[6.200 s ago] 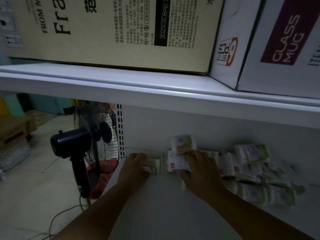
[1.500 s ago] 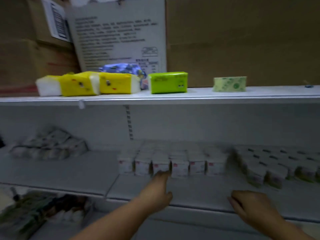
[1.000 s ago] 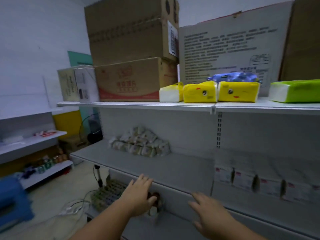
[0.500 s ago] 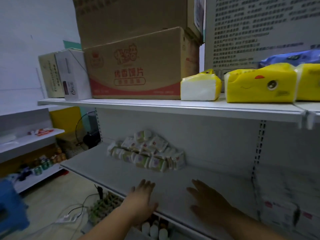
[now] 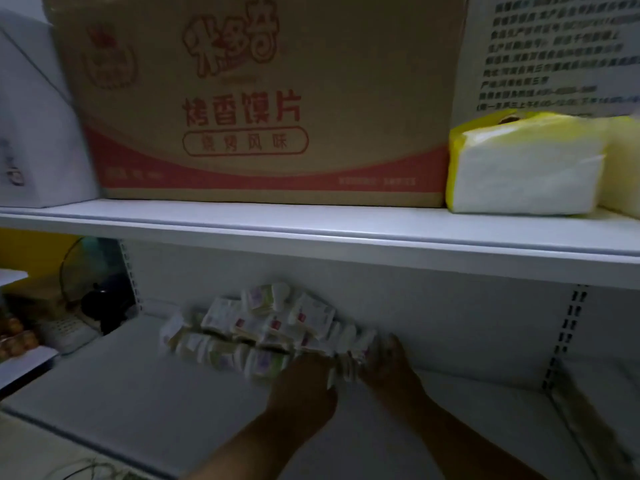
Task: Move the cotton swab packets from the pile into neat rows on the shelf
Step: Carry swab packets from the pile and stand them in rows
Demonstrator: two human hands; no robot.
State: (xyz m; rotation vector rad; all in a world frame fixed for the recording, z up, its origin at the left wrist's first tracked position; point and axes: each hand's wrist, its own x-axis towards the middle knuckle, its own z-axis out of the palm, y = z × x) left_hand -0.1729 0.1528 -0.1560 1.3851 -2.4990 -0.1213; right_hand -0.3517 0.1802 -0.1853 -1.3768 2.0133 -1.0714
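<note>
Big pile of cotton swab packets (image 5: 263,327) unsorted on shelf (image 5: 131,393), no rows visible; left hand (image 5: 302,384), right hand (image 5: 393,370) reach its near right edge, grasp can't tell.

Both my forearms reach forward, close together. My bare left hand (image 5: 302,382) and bare right hand (image 5: 387,370) are palm down, fingers too blurred to read.

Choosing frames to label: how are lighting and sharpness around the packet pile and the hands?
Head view: dim under the upper shelf, so left hand and right hand read as dark shapes; motion blur smears the packet pile, print unreadable; the cardboard box above is brighter, its large lettering legible.
</note>
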